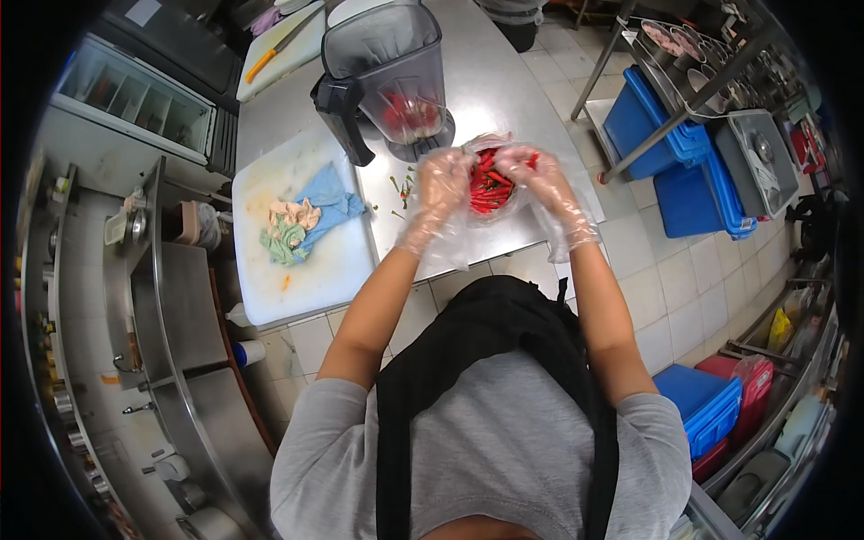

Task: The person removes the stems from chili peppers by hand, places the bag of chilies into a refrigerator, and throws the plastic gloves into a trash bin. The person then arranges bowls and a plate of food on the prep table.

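Red chilies [490, 193] with some green stems fill a clear plastic bag [490, 139] on the steel table. Both hands wear loose clear plastic gloves. My left hand [445, 183] is at the bag's left side, its fingers pressed together; what they hold is hidden. At the right side, my right hand [538, 173] is closed with a red chili [533, 160] showing at its fingers. Green stem bits [399, 191] are scattered left of my left hand. Just beyond the hands stands a blender jug [387, 67], with red pieces and pale chunks at its bottom.
A white cutting board [337, 283] on the left carries crumpled blue, green and peach cloths [310, 211]. Farther back, a yellow-handled knife [274, 54] lies on another board [306, 45]. Blue bins [657, 126] and a metal rack [621, 81] stand to the right.
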The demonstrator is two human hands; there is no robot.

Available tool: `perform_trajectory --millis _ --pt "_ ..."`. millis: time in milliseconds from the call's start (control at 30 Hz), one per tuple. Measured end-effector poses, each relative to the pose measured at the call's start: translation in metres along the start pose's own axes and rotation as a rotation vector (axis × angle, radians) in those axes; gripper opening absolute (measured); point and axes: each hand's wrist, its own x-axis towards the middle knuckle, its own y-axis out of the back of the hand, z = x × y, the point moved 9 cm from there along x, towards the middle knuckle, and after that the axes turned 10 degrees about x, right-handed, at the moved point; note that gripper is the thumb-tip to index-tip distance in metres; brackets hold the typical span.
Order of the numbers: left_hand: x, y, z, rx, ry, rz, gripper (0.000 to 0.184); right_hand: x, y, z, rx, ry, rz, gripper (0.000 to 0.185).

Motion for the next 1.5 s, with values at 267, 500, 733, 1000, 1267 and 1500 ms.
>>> perform_trajectory --millis 267,500,733,1000,1267,1500 --pt "-0.019 -0.009 -0.058 -0.784 0.68 0.001 0.017 0.003 -0.057 -0.042 -0.581 0.306 -0.013 0.03" --pt "-0.041 -0.031 -0.077 -0.912 0.717 -0.036 0.016 0.004 -0.038 -0.025 -0.877 0.151 0.015 0.031" --pt "-0.042 -0.028 -0.054 -0.962 0.795 0.041 0.015 -0.003 -0.054 -0.02 -0.873 0.243 -0.116 0.031" --pt "-0.034 -0.033 -0.052 -0.973 0.789 -0.274 0.016 -0.015 -0.059 -0.043 -0.839 0.464 -0.232 0.019" --pt "-0.065 -0.053 -0.07 -1.25 0.887 -0.579 0.022 -0.012 -0.067 -0.03 -0.729 0.397 -0.483 0.014" --pt "-0.063 -0.036 -0.054 -1.298 0.83 -0.539 0.013 -0.009 -0.075 -0.036 -0.699 0.334 -0.559 0.019"
